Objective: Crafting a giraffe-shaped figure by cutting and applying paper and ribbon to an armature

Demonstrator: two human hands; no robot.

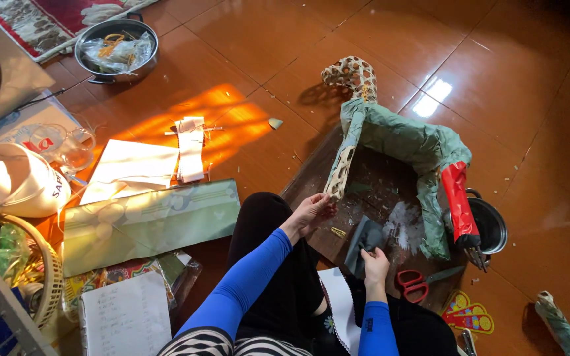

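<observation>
Half-covered woven frame (390, 142) is getting its paper skin.
Green paper is wrapping the middle and red the right leg, while the far head and left leg are showing bare lattice. Left hand (311, 212) is pinching that leg's tip; right hand (375, 265), nearer, is gripping a grey paper piece (362, 240).

A clear plastic bag (115, 53) with yellow bits inside lies crumpled in the round metal pan (84, 34) at the upper left. Further down the left edge sits a white rounded container (14, 181) with a printed label in red and dark letters, and beside it lies a flat pale-blue printed sheet (31, 128) – partly covered
</observation>
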